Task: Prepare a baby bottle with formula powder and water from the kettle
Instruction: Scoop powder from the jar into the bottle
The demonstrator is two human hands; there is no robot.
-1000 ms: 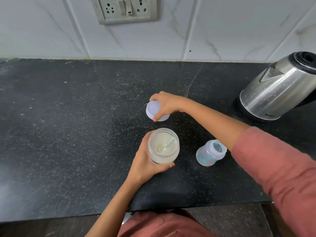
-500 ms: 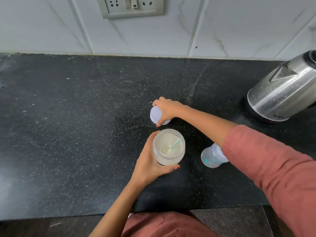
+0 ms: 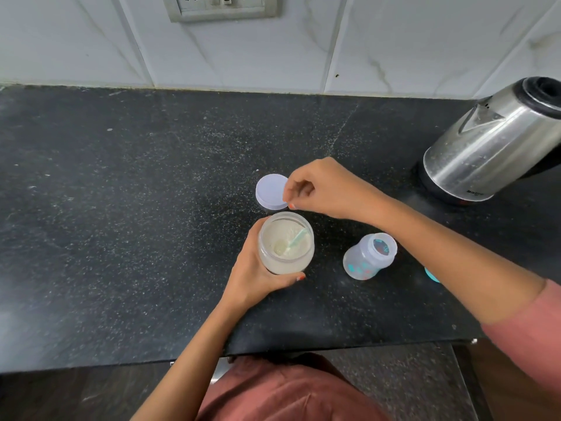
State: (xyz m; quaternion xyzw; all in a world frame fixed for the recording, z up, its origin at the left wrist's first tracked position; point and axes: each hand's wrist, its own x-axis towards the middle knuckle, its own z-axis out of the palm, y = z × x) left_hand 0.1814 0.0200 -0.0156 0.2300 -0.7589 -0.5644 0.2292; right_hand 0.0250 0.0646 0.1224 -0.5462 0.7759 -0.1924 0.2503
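Soft even light, wide-angle edge bending

One head-worn wide-angle camera looked forward and steeply down, close over the black counter (image 3: 121,208). Tiled wall (image 3: 394,41) and socket (image 3: 224,7) filled the top edge, the wearer's lap (image 3: 288,396) the bottom, kettle (image 3: 491,147) cut off at right edge.

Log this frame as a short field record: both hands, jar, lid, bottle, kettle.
left hand: grips the formula jar from the side
right hand: fingers curled at the edge of the lid; contact unclear
formula jar: open, powder and scoop inside
lid: flat on the counter, behind the jar
baby bottle: upright, uncapped, right of the jar
kettle: far right, on its base
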